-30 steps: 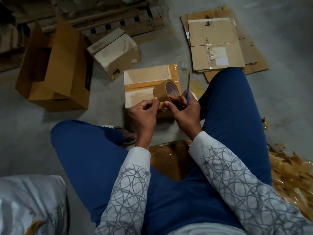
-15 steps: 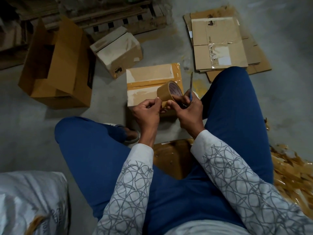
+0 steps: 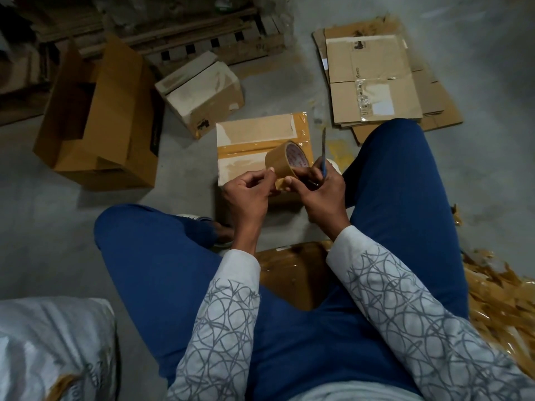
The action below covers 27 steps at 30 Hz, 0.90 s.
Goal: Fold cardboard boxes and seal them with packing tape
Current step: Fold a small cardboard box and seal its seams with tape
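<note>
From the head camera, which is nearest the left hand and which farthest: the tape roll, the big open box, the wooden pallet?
From the left hand:
1. Tape roll, touching its fingertips, just right.
2. Big open box, on the floor to the left.
3. Wooden pallet, far back by the wall.

Grey concrete floor point(image 3: 43, 221), dusty. Wooden pallet point(image 3: 202, 39) at far side, dark slats, partly hidden behind clutter. White woven sack point(image 3: 52, 342) at near left, crumpled, printed text unreadable. Heap of brown torn strips point(image 3: 503, 302) at near right on the floor. Blue trousers point(image 3: 390, 198) with knees spread left and right. A foot in a light sandal point(image 3: 220, 230) near the left knee.
</note>
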### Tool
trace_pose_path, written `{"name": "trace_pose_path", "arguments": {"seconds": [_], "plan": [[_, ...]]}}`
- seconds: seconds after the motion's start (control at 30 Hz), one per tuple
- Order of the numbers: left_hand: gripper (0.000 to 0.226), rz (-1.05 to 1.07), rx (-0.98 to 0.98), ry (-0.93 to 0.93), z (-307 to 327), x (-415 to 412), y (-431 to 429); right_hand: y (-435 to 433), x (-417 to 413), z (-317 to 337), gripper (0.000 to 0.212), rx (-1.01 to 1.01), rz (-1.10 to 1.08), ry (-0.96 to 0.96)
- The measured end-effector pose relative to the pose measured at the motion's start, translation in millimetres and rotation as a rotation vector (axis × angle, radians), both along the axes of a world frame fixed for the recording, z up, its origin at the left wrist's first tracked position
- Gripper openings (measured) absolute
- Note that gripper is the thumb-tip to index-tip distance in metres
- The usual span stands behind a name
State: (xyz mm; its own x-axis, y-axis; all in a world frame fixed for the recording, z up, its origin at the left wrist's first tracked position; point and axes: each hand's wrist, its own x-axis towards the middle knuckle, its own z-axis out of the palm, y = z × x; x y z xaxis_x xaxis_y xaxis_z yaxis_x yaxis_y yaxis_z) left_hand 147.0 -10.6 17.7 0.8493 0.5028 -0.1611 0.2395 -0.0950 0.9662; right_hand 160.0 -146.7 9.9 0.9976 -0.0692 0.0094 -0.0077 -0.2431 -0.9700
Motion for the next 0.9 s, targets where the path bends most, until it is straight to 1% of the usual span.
{"name": "trace_pose_path", "arguments": {"seconds": [0.1, 0.23, 0.37, 0.53, 0.63, 0.7, 0.8, 0.9], "plan": [[0.007, -0.007, 0.039, -0.008, 0, 0, 0, 0, 0, 2, 0.031, -0.038, 0.009, -0.015], [0.013, -0.018, 0.039, -0.027, 0, 0, -1, 0, -1, 2, 0.034, -0.053, 0.004, -0.019], [0.012, -0.007, 0.039, -0.032, -2, 0, -4, 1, -1, 0, 0.031, -0.055, 0.013, -0.023], [0.018, 0.016, 0.015, -0.034, -5, 0, -6, 2, -3, -2, 0.029, -0.072, 0.011, -0.016], [0.013, 0.051, -0.011, -0.012, -8, -1, -9, 4, -2, -3, 0.028, -0.091, 0.012, -0.011], [0.015, 0.068, -0.032, 0.003, -7, -1, -12, 4, -1, -7, 0.027, -0.089, -0.016, 0.005], [0.015, 0.109, -0.049, 0.017, -7, 1, -14, 3, 0, -11, 0.034, -0.054, -0.042, 0.045], [0.014, 0.112, -0.178, -0.004, -9, 4, -11, 2, 1, -12, 0.036, -0.023, -0.061, 0.073]]}}
